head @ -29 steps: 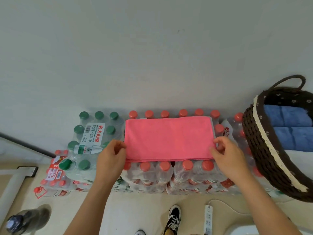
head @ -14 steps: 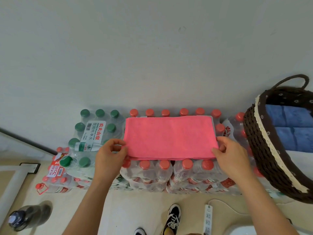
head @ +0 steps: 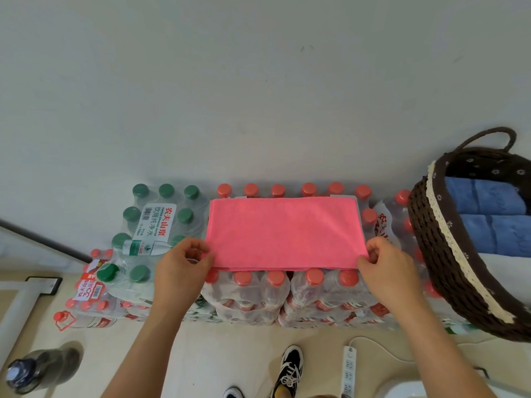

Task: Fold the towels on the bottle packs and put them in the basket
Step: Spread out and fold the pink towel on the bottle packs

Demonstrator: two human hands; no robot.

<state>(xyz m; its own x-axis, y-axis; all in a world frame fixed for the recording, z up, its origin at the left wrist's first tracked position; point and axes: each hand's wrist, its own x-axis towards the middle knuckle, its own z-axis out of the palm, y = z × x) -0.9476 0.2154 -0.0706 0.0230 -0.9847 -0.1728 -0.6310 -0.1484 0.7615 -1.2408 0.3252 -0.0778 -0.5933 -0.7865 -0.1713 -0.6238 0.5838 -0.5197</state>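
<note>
On the floor nearest the camera are a black-and-white shoe (head: 290,369), a white power strip (head: 348,372) and, far to the left, a dark bottle (head: 34,369) lying on its side. Two bare forearms reach forward from there.

The left grip (head: 181,271) is curled at the near left corner of the pink towel (head: 284,234) and pinches that corner between thumb and fingers. The right grip (head: 388,271) does the same at the near right corner, with the fingertips closed on the cloth's edge. The towel stretches between the two grips and away from them. It is a flat, folded rectangle with its layered edge along the near side.

It lies on the red-capped bottle packs (head: 287,294), whose caps show in a row in front of it and another behind it. Touching those packs on the left is a green-capped pack (head: 149,225) with a white label.

To the right, just past the right grip, a dark woven basket (head: 448,254) with a cream trim rests on the packs. Inside it are folded blue towels (head: 488,214). Behind everything is a plain pale wall (head: 258,96).
</note>
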